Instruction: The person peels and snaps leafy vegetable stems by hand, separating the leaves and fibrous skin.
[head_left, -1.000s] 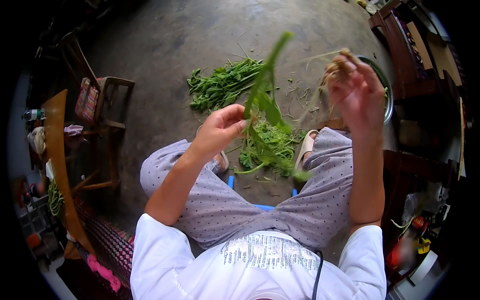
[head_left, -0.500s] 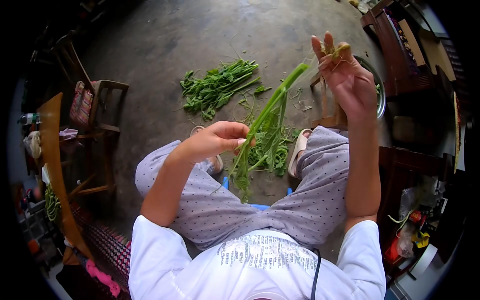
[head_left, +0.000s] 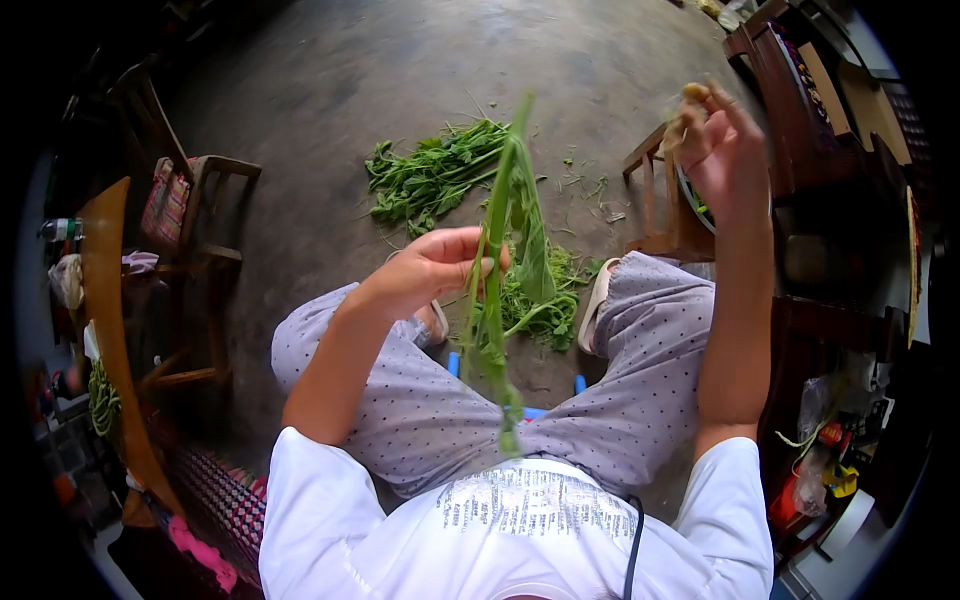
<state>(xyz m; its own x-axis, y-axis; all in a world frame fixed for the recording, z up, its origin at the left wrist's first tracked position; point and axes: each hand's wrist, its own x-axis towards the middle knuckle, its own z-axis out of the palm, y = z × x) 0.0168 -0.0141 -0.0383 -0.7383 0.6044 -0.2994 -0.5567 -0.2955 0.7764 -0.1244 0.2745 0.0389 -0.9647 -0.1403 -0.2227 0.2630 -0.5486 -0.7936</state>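
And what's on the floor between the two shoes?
A loose heap of green stems and leaves lies between the left shoe and the right shoe, as the head view shows.

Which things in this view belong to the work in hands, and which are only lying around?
Seems part of the work:
- leafy stalk in left hand
- larger green pile
- heap between the feet
- perhaps the partly hidden basin

Seems just around:
- wooden chair
- bottle
- bright pink item
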